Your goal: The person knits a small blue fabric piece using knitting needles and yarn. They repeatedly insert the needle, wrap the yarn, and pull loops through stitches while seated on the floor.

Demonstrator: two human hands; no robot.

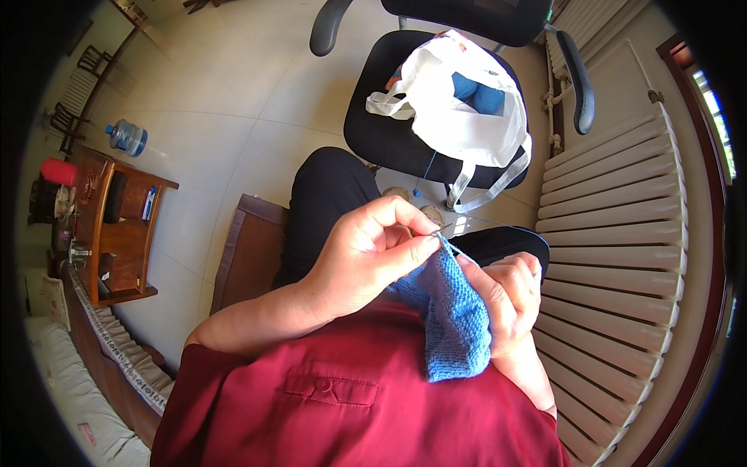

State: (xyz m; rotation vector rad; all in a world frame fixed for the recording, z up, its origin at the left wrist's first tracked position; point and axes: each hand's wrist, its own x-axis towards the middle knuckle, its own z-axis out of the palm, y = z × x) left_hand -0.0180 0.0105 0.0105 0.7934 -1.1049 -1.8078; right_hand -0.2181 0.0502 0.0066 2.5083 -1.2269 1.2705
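Note:
A piece of blue knitting (458, 321) hangs between my hands over a dark red garment. My left hand (373, 251) pinches a thin knitting needle (442, 229) and the top corner of the fabric between thumb and forefinger. My right hand (508, 298) is curled at the right side of the knitting, its forefinger pointing up to the stitches. Blue yarn (528, 229) runs over the right knee to this hand. Whether the right hand holds a second needle is hidden.
Ahead, a black office chair (373, 122) bears a white cloth bag (435, 111) with blue yarn balls (487, 99). A white radiator (613, 216) stands at the right. Further left are a wooden cabinet (125, 233), a water bottle (127, 138) and a sofa (93, 379).

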